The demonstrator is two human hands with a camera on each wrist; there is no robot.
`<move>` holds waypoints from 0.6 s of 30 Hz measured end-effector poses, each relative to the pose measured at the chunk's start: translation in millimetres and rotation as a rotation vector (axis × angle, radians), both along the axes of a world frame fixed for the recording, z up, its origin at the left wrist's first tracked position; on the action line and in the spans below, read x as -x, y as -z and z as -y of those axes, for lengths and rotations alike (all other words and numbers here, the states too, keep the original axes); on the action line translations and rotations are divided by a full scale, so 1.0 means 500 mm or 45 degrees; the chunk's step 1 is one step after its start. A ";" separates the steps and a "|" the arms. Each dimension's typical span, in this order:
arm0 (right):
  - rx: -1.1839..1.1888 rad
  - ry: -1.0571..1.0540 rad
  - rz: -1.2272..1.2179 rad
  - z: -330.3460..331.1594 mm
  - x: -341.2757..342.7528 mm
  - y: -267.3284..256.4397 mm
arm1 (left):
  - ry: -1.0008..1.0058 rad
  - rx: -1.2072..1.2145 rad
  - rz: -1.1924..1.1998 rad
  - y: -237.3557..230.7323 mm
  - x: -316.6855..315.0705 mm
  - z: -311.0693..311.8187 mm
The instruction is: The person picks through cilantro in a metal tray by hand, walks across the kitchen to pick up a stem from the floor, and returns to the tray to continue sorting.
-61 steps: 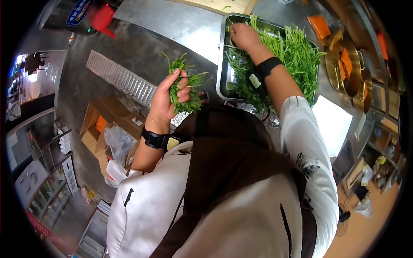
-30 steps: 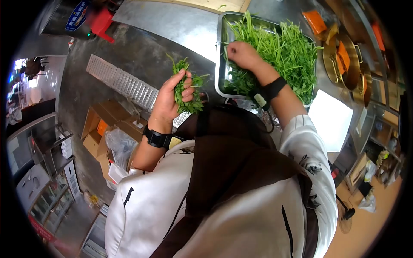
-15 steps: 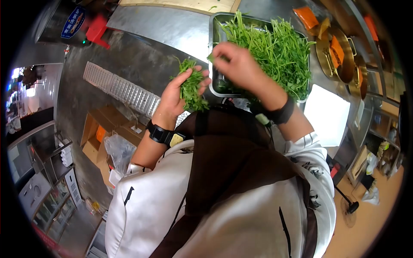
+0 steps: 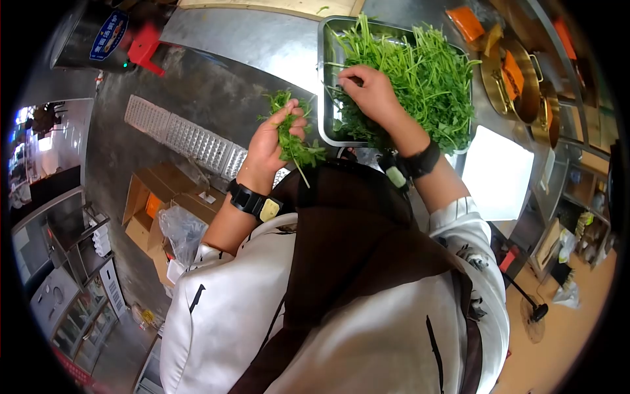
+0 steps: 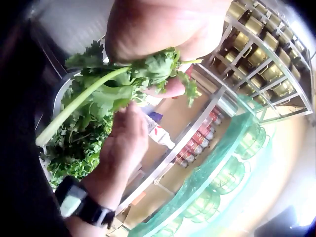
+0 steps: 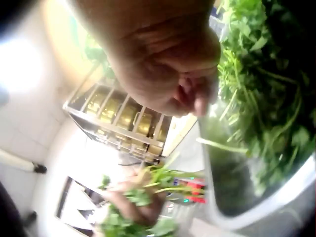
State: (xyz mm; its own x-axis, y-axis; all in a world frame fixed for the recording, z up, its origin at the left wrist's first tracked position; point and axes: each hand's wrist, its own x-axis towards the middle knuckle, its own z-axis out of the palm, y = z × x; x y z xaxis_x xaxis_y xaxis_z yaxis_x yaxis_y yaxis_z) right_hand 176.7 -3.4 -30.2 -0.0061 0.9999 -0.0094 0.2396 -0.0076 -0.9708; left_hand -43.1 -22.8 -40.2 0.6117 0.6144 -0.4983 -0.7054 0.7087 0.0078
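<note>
My left hand (image 4: 266, 141) holds a small bunch of leafy green herbs (image 4: 292, 134), fingers curled round it, to the left of a metal tray (image 4: 321, 118). A pale stalk (image 5: 81, 101) sticks out of the bunch in the left wrist view. My right hand (image 4: 374, 95) is over the tray's left part, thumb and fingers bent and close together; I cannot tell whether a sprig is between them. More of the greens (image 4: 426, 79) fill the tray's middle and right. One loose stalk (image 6: 222, 145) crosses the tray rim, below the right fingertips in the right wrist view.
A white sheet-like panel (image 4: 499, 174) lies right of the tray, below brass pots (image 4: 522, 88) and orange packets (image 4: 466, 25). A perforated metal strip (image 4: 197, 141) runs along the left. Cardboard boxes (image 4: 161, 190) and a plastic bag (image 4: 180, 230) stand lower left.
The left fingers loosened half a second ago and are curled round the bunch again, a stalk now hanging below. The right hand swung left with a bit of green, then back over the tray.
</note>
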 end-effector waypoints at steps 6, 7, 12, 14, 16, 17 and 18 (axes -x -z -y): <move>-0.041 -0.199 1.482 -0.026 0.001 0.073 | 0.064 -0.077 0.049 -0.016 0.010 -0.005; -0.005 -0.215 1.513 -0.036 -0.002 0.091 | 0.057 -0.075 0.047 -0.019 0.013 -0.004; 0.080 -0.170 1.088 -0.045 -0.032 0.058 | 0.033 -0.083 -0.028 -0.023 0.035 -0.002; 0.024 -0.081 0.649 -0.039 -0.053 0.040 | 0.031 -0.063 -0.022 -0.017 0.038 -0.002; -0.065 -0.050 0.632 -0.037 -0.071 0.034 | 0.034 -0.053 -0.019 -0.010 0.035 -0.005; -0.088 -0.061 0.608 -0.036 -0.077 0.029 | 0.050 -0.074 -0.047 -0.007 0.035 -0.006; -0.111 -0.073 0.583 -0.035 -0.075 0.016 | 0.066 -0.095 -0.077 -0.009 0.036 -0.007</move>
